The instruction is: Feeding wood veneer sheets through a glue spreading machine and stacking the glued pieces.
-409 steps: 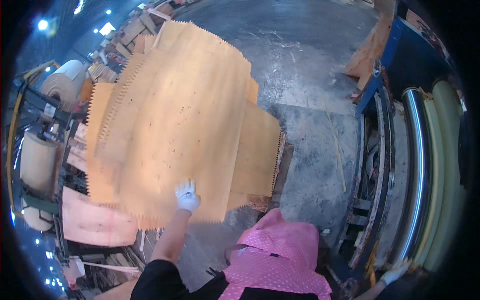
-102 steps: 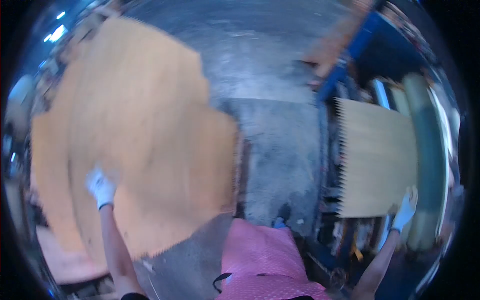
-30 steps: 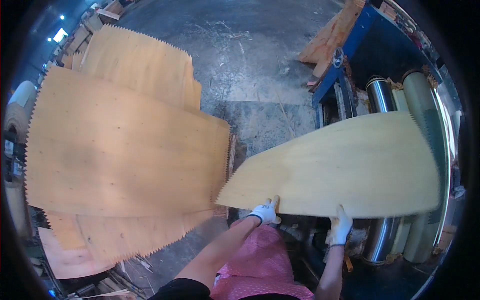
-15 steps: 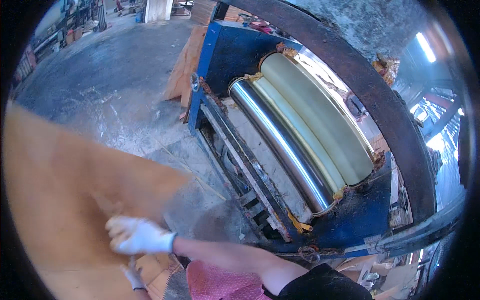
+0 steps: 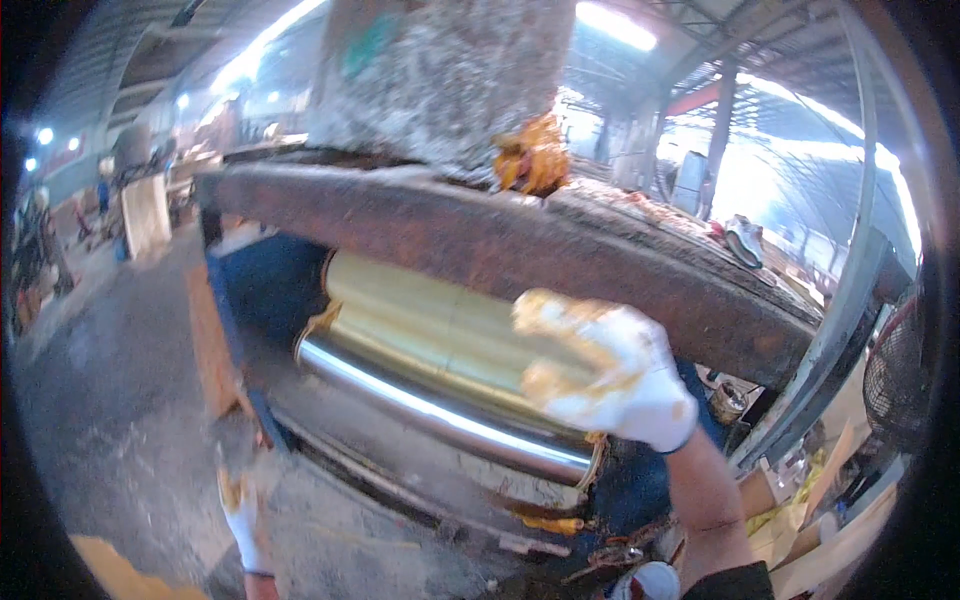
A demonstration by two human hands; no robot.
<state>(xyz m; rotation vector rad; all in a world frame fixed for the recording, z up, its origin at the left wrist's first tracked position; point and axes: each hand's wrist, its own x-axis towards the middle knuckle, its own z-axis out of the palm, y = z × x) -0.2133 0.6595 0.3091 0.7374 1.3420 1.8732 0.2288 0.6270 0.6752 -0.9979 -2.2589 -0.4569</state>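
Note:
My right hand (image 5: 630, 380), in a white glove with yellow-brown smears, is raised in front of the roller machine. Its thumb and fingers are apart with nothing between them. Behind it lie a shiny metal roller (image 5: 430, 410) and a pale yellow-green roller (image 5: 420, 300), both partly covered by the hand. Low on the left is my left hand (image 5: 240, 515), also in a stained white glove, fingers stretched upward and slightly blurred, holding nothing visible. A brown sheet (image 5: 125, 572) shows at the lower left edge, below that hand.
A rusty beam (image 5: 480, 225) crosses above the rollers, bearing a rough grey block (image 5: 440, 90) and an orange-brown lump (image 5: 532, 155). At the right stand a slanted metal post (image 5: 830, 340) and a caged fan (image 5: 897, 365). Brown boards (image 5: 212, 345) lean against the machine's left side.
My right hand has left the brown sheet and risen to the right before the rollers. The sheet now sits lower, mostly out of view. My view has tilted up.

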